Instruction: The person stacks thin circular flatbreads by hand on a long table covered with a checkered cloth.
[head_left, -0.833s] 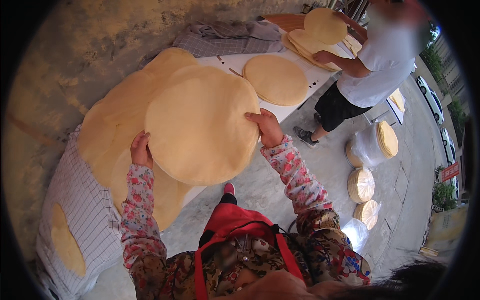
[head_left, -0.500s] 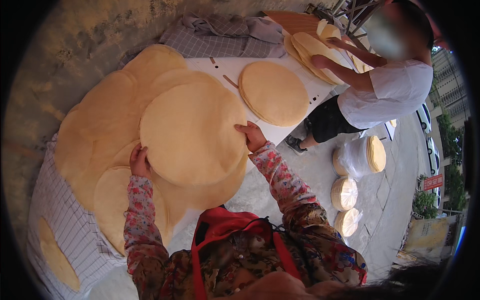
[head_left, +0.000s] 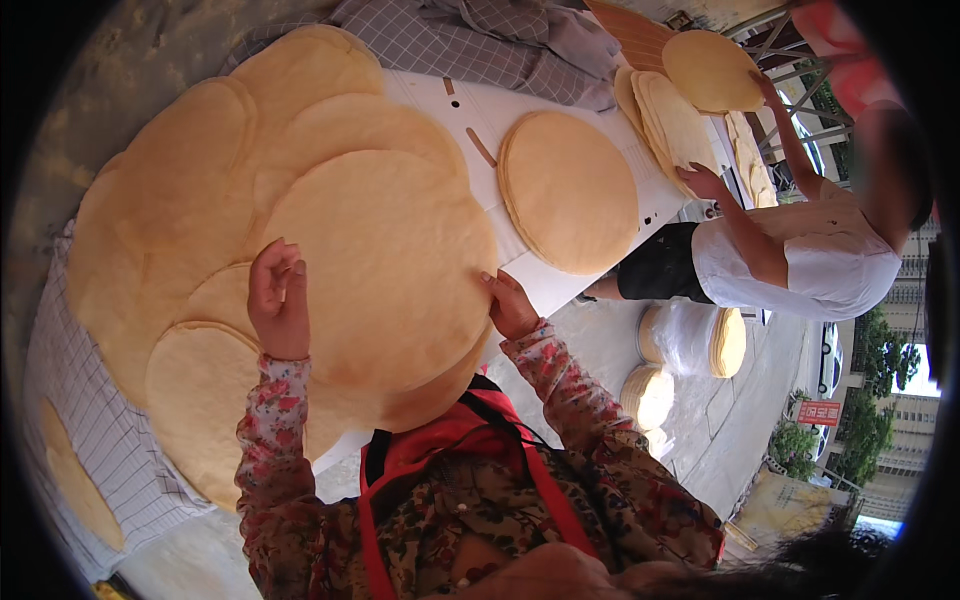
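A large, thin round flatbread [head_left: 385,270] lies uppermost at the near end of a wide overlapping pile of similar pale yellow rounds [head_left: 195,180]. My right hand [head_left: 512,304] is closed at its right edge, thumb on top; the other fingertips are partly hidden. Over its left edge, my left hand [head_left: 279,300] is raised with fingers loosely bent and apart, holding nothing. Below that hand, a smaller stack of rounds [head_left: 200,390] sits at the near left. A neat round stack [head_left: 567,192] stands apart on the white table, right of the pile.
Checked cloth [head_left: 480,50] is bunched at the table's far side, and more hangs at left. On the right, a co-worker in a white shirt [head_left: 800,250] lifts a round [head_left: 712,72] beside other stacks. Plastic-wrapped stacks [head_left: 690,340] stand on the concrete floor [head_left: 690,440].
My left hand has come off the flatbread's edge and opened. The right hand stays at the edge. The co-worker has raised a round, and my view has shifted.
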